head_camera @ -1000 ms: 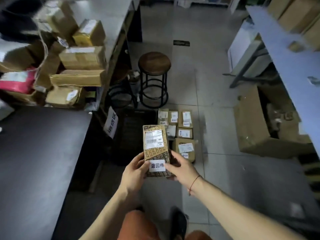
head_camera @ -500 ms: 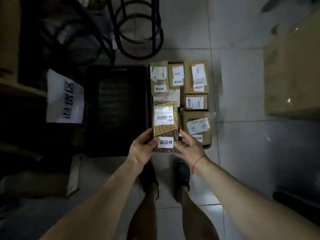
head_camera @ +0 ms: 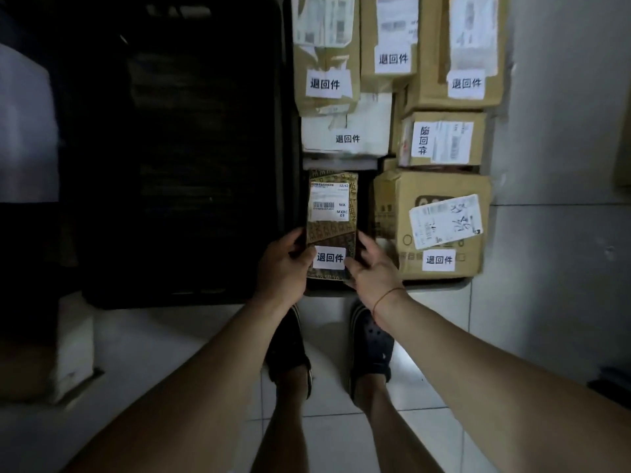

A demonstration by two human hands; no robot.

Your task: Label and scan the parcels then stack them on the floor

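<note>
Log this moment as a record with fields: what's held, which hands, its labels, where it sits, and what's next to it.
held: patterned parcel
hands: left hand grips its left edge, right hand its right edge, both at the near end
labels: barcode label on top, white sticker near the hands
place: between the black crate on the left and the big cardboard box on the right
contact with floor: cannot tell
beyond it: white parcel with the same kind of sticker

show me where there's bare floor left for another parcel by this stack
Bare tile lies right of the labelled parcels and in front of the big brown box. The slot between the black crate and that box holds the patterned parcel that the left hand and right hand hold. Behind it, parcels sit packed tight.
</note>
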